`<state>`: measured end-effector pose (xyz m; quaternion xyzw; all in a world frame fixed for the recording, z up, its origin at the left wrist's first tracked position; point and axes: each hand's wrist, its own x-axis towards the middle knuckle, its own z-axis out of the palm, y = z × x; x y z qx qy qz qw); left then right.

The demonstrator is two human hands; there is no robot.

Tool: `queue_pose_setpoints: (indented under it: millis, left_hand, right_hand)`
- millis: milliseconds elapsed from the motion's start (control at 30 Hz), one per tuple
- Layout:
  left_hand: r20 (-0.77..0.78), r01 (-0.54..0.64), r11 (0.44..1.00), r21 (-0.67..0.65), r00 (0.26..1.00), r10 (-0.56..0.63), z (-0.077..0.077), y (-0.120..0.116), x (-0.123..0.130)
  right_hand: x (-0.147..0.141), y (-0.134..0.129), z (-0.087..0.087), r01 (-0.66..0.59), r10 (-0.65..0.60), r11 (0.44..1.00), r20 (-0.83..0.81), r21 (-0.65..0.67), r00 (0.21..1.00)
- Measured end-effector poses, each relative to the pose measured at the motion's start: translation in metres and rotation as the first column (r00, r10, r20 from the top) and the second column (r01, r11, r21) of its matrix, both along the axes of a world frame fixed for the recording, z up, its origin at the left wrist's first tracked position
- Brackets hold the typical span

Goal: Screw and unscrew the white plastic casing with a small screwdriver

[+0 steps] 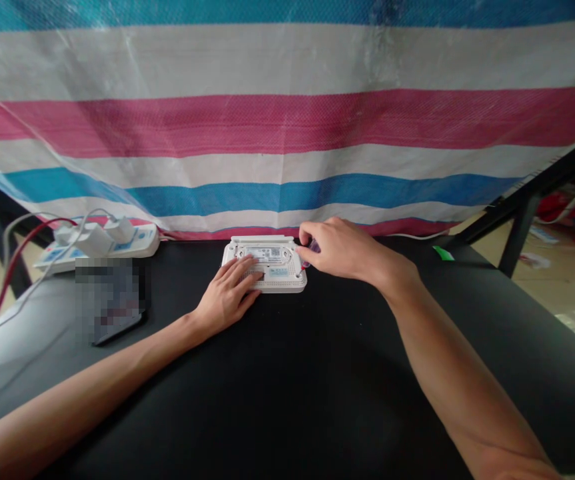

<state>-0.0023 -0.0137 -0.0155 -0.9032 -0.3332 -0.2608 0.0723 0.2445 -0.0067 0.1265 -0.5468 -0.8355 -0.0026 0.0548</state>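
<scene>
A white router (287,283) lies with its labelled, vented underside up near the far edge of the black table. My left hand (230,285) rests on its left part, fingers stretched out flat over the label and vents. At the router's right side, my right hand (334,247) is closed round a small screwdriver (314,246) with a dark purplish handle. The screwdriver's red lower end is at the router's near right corner, beside a screw hole; my fingers hide much of the handle.
A white power strip (142,245) with several plugged-in adapters and cables stands at the back left. Near it is a pixelated dark device (117,313). A green scrap (443,253) lies at the back right. Behind the table hangs a striped tarp (277,120) between black frame bars.
</scene>
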Motion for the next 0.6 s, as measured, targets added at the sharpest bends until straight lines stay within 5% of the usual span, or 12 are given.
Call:
queue_pose_setpoints:
  millis: [433, 600]
  left_hand:
    - [-0.002, -0.002, 1.0, 0.018, 1.0, 0.002, -0.002, 0.0, 0.0]
    - [0.005, 0.0, 1.0, 0.02, 1.0, 0.0, -0.002, 0.0, 0.0]
  right_hand:
    - [-0.002, -0.003, 0.008, 0.065, -0.07, 0.996, 0.08, 0.066, 0.994]
    - [0.004, -0.003, 0.006, -0.036, 0.036, 0.999, -0.044, 0.008, 0.998]
